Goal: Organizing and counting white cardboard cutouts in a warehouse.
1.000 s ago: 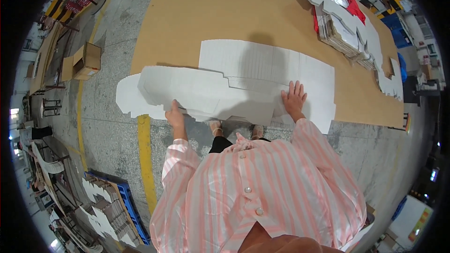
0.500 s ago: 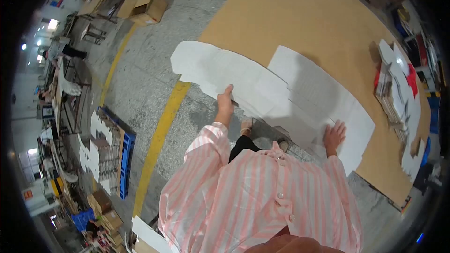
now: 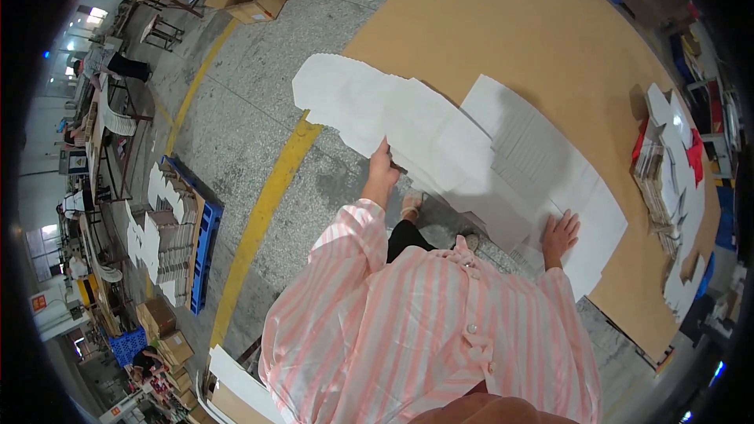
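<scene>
Head view: left hand (image 3: pixel 382 163) grips the white cardboard sheet's (image 3: pixel 408 122) edge; right hand (image 3: pixel 561 234) (fingers spread) presses flat beside it.

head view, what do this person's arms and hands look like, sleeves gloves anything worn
Both arms are covered to the wrist by loose long sleeves of a pink and white vertically striped shirt with small buttons down its front. The cuffs gather at the wrists. The left hand and the right hand are bare: no gloves. No rings, watch or bands can be made out at this size.
</scene>
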### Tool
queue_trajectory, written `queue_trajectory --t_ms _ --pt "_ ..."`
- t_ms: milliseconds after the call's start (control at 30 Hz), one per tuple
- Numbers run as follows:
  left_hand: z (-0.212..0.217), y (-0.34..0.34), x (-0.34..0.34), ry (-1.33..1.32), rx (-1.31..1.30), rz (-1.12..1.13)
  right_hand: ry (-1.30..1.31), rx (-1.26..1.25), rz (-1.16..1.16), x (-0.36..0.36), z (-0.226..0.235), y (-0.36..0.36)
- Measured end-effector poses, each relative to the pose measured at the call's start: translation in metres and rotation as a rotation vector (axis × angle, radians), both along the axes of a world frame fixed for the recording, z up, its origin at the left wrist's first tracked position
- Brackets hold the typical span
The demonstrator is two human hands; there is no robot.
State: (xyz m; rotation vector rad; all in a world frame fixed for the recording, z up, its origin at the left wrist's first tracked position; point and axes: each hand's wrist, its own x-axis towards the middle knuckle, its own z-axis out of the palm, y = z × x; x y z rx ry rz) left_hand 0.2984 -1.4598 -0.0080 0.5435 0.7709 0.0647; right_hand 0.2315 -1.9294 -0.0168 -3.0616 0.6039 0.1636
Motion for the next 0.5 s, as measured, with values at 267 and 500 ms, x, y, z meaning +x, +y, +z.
queue_trajectory --t_ms 267,500 --pt "-0.016 0.003 -0.010 0.189 1.244 0.044 -0.055 0.027 0.007 -0.003 -0.005 -0.002" --pt "0.017 -0.042 -0.037 -0.416 -0.484 -0.325 -0.049 0.033 -0.011 -0.003 -0.008 -0.005"
